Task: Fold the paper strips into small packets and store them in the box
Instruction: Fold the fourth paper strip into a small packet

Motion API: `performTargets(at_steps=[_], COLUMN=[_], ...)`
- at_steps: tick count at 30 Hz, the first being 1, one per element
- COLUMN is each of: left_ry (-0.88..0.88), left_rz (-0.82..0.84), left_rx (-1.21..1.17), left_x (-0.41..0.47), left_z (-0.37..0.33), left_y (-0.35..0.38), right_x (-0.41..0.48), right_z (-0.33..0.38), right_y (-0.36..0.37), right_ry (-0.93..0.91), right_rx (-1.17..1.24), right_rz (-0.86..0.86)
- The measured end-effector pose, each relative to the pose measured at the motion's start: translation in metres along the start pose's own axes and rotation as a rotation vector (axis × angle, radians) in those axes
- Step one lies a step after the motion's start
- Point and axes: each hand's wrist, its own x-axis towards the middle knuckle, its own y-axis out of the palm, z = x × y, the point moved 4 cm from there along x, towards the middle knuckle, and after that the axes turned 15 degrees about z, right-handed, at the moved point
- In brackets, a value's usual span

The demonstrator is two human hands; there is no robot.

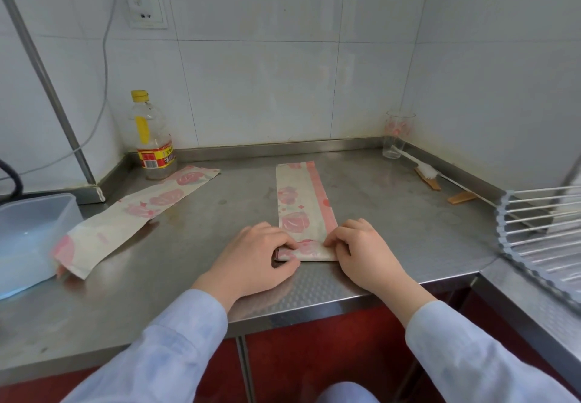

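Head view: left hand (254, 258) and right hand (361, 248), fingers curled, pinch the folded near end of a floral paper strip (301, 201) lying on the steel table (393, 214). A second strip (135, 214) lies left, touching the clear plastic box (28, 229).

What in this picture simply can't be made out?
- Head view: folded end of the paper strip, partly covered by the left hand and right hand; number of folds unclear.
- Head view: box, cut off by the left edge; contents unclear through cloudy plastic.
- Head view: bottle label print, too small to read.
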Motion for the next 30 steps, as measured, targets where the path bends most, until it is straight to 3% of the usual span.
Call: performTargets(at_steps=[11,21,30], left_ry=[-0.093,-0.181,-0.287], left_rz=[-0.036,-0.018,0.025], left_rx=[-0.146,-0.272,-0.174], left_x=[-0.003,0.001,0.01], left_z=[0.01,0.023,0.028], left_y=[0.0,0.006,0.015], right_x=[-0.009,-0.006,0.002], right_z=[0.013,0.004,-0.008], right_y=[-0.003,-0.001,0.005], right_ry=[-0.08,-0.002,0.114], right_rx=[-0.143,-0.081,-0.057], right_rz=[-0.022,-0.021,-0.068])
